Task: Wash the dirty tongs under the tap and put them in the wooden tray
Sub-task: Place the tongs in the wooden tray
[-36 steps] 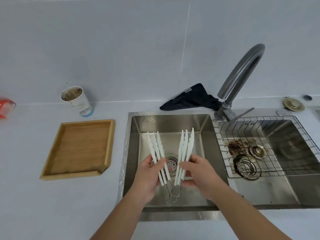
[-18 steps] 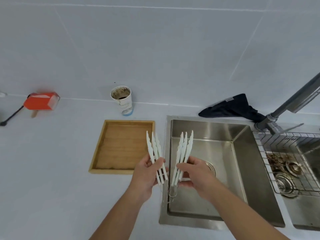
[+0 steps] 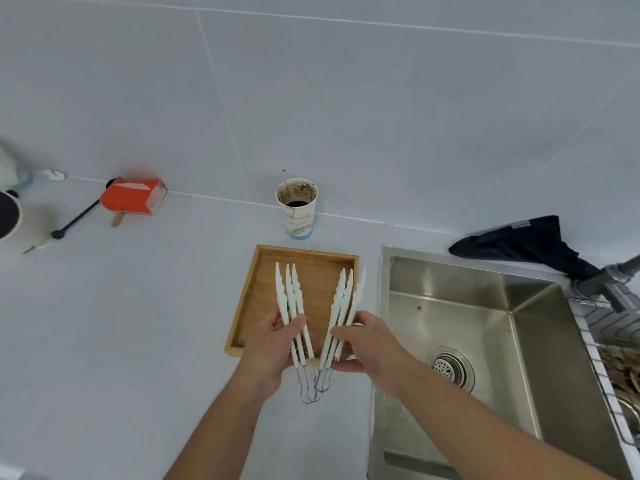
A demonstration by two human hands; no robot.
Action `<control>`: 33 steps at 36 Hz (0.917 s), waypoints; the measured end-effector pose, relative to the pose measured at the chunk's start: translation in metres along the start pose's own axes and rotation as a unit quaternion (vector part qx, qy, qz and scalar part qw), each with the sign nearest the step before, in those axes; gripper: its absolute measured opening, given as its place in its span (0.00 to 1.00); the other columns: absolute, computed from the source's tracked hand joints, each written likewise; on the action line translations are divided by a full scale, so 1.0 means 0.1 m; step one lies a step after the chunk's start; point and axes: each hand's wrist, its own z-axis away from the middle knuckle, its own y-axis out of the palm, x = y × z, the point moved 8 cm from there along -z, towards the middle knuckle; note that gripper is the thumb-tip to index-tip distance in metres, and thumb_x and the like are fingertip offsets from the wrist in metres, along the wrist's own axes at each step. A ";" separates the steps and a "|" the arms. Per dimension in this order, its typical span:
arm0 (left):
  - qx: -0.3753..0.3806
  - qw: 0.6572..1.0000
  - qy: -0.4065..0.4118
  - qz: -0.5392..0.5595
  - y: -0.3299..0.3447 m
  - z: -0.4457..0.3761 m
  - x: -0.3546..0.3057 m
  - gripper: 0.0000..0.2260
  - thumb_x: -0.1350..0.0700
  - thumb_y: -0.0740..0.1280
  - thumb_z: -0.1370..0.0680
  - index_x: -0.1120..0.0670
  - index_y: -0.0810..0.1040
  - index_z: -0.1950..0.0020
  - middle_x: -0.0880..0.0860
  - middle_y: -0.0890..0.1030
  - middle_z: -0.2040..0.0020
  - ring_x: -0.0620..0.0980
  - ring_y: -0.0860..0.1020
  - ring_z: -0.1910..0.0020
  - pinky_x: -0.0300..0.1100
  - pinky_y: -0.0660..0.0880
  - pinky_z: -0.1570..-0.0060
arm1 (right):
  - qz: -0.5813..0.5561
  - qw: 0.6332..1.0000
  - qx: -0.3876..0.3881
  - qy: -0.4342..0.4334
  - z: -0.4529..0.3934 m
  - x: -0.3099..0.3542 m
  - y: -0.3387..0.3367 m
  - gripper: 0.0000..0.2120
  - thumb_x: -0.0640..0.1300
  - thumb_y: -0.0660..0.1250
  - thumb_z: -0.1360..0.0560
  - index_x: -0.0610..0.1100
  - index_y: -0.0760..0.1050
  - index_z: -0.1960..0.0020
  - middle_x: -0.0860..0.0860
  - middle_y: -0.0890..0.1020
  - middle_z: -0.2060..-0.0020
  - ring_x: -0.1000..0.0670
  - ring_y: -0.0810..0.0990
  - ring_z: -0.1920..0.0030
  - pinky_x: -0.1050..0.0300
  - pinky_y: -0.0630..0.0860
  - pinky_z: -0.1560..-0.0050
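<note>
Several white tongs with wire loop handles fan out in a V above the wooden tray (image 3: 247,299). My left hand (image 3: 273,348) grips the left arms of the tongs (image 3: 289,299). On the right, my right hand (image 3: 367,344) pinches the other arms of the tongs (image 3: 346,299). The wire ends hang below both hands, just in front of the tray's near edge. The tray lies on the white counter left of the steel sink (image 3: 450,306). Only the base of the tap (image 3: 620,271) shows at the right edge.
A stained paper cup (image 3: 298,211) stands behind the tray. A dark cloth (image 3: 519,244) lies behind the sink. A wire rack (image 3: 602,344) with dirty strainers sits right of the sink. An orange box (image 3: 131,197) and a white container (image 3: 14,216) are far left.
Both hands have carried the tongs left, from above the sink basin to above the wooden tray. The view has swung left with them.
</note>
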 end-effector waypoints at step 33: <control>-0.046 0.992 -0.020 -0.120 -0.25 -1.00 -0.14 0.16 0.55 0.68 0.19 0.48 0.76 0.31 0.51 0.84 0.48 0.52 0.86 0.52 0.51 0.84 0.51 | 0.075 0.994 -0.018 0.071 -0.96 0.08 0.29 0.19 0.40 0.69 0.21 0.46 0.70 0.32 0.45 0.83 0.44 0.45 0.87 0.51 0.46 0.86 0.51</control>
